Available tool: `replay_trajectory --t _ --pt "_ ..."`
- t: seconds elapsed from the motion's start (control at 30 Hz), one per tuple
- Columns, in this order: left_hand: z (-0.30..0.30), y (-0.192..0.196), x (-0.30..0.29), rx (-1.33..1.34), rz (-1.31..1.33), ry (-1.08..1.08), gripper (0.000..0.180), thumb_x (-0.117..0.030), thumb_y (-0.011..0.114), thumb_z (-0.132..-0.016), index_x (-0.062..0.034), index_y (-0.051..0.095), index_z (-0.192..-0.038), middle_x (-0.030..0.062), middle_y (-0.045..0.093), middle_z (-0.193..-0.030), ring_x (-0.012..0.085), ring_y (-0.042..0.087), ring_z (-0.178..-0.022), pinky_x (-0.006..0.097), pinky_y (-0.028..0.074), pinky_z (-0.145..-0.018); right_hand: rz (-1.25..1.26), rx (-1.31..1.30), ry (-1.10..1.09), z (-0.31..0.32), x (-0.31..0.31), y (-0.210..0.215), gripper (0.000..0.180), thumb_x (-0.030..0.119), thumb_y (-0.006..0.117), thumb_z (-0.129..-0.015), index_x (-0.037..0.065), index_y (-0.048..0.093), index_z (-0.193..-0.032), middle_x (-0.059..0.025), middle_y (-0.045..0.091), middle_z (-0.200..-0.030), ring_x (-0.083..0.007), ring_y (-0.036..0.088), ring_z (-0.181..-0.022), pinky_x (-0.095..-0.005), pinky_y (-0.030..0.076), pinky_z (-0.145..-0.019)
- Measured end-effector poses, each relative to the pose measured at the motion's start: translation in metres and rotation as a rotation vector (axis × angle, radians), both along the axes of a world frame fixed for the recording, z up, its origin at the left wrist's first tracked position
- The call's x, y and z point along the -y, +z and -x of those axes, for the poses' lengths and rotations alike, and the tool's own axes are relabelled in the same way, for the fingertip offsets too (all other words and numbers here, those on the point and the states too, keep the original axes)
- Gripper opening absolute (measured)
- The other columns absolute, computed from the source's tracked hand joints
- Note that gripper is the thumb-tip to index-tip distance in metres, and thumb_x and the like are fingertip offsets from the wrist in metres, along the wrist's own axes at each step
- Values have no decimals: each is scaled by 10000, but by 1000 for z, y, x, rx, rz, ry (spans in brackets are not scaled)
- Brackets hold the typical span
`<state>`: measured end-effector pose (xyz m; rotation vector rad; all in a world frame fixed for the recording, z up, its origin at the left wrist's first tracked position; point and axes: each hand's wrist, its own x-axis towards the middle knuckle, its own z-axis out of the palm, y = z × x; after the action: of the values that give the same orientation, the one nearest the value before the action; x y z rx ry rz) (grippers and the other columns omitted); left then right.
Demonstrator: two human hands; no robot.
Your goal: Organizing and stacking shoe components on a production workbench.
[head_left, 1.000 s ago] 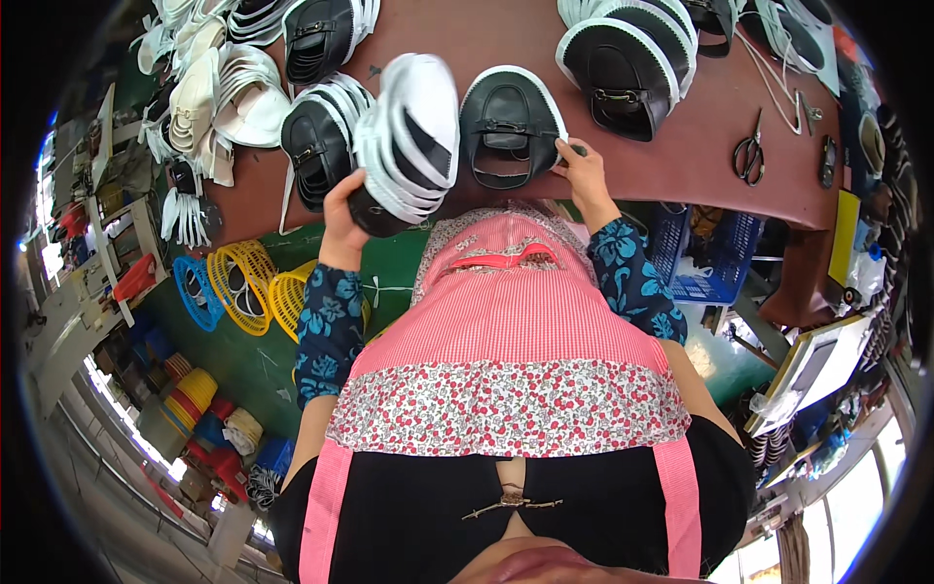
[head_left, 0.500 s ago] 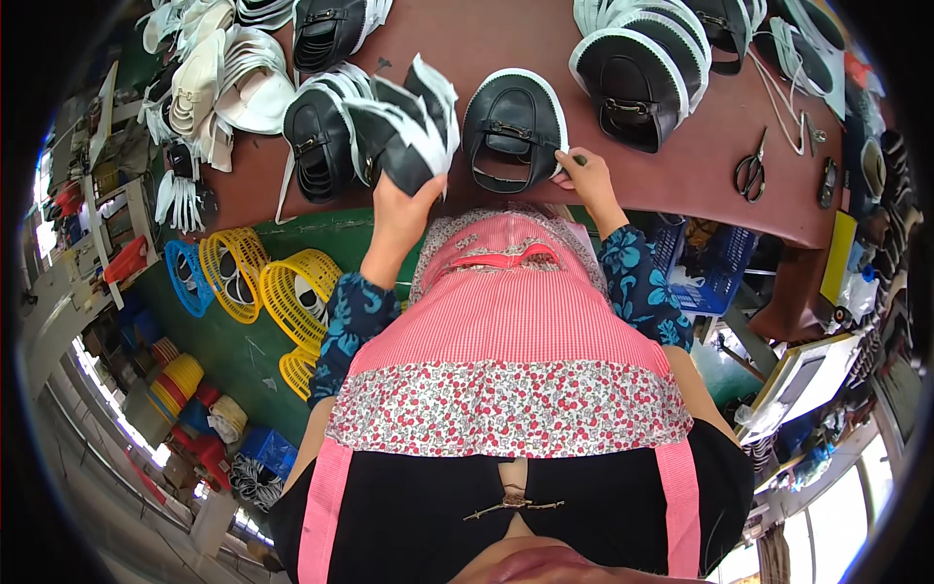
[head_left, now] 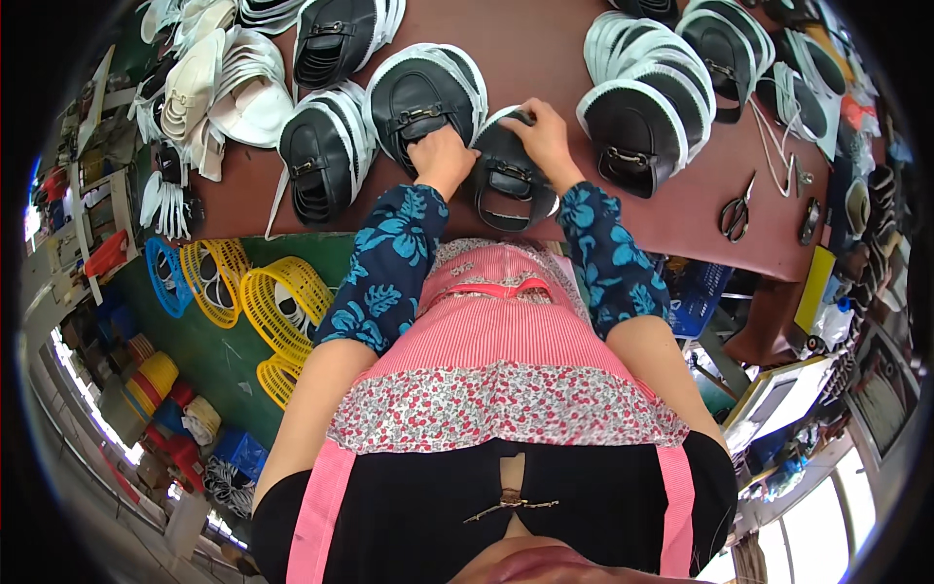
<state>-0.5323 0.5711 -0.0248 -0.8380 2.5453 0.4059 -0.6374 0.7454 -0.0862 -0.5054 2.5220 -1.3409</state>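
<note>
A stack of black shoe uppers (head_left: 418, 88) with white edging and metal buckles lies on the brown table. My left hand (head_left: 443, 161) is closed on its near edge, fingers curled in below the buckle and partly hidden, thumb toward the right. Just right of it lies a single black shoe upper (head_left: 506, 151) with a white rim and an open strap end facing me. My right hand (head_left: 547, 146) reaches over its far right side, fingers bent over the top edge and gripping it.
More stacks of black uppers (head_left: 321, 161) stand at left and a fanned stack (head_left: 632, 127) at right. White uppers (head_left: 248, 97) pile up far left. Scissors (head_left: 736, 209) lie on the table's right (head_left: 681, 219). Yellow baskets (head_left: 282, 307) sit below the edge.
My left hand has set the lifted stack of uppers down on the table, buckle side up. My right hand has moved from the single upper's lower right edge to its far edge.
</note>
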Motion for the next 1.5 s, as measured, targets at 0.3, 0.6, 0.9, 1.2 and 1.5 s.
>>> replay_trajectory --t 0.3,0.6,0.9,1.2,1.5 --pt "11 -4 18 83 -101 72 517 -498 953 -822 -108 840 -1142 155 847 -1146 348 810 -1118 502 609 -950 -119 -135 -183 9 27 -27 399 275 951 -846 31 639 -891 -190 701 -895 -426 702 -838 -509 552 -764" --pt "10 -8 17 6 -85 69 438 -469 957 -816 -95 870 -1026 175 850 -1052 375 824 -1028 493 636 -907 -183 -45 -331 2 -5 -28 422 359 950 -861 9 719 -909 -189 756 -875 -392 742 -814 -461 584 -759" --pt "8 -13 19 51 -89 87 492 -485 952 -824 -84 856 -1091 183 845 -1128 389 811 -1078 510 623 -933 -267 136 -385 -71 -90 1 413 366 956 -857 23 732 -913 -165 774 -814 -358 772 -778 -472 595 -746" --pt "5 -14 10 61 -76 83 593 -516 957 -818 -80 838 -1203 190 831 -1230 387 790 -1172 533 598 -997 -394 214 -368 -79 -100 2 421 415 949 -832 48 757 -908 -214 799 -926 -435 789 -921 -534 619 -825" --pt "-4 -19 10 19 -81 92 571 -496 965 -812 -78 835 -1180 194 831 -1215 402 787 -1167 547 592 -980 -415 296 -352 -98 -120 7 424 417 944 -837 42 764 -918 -214 806 -929 -440 795 -938 -543 618 -847"
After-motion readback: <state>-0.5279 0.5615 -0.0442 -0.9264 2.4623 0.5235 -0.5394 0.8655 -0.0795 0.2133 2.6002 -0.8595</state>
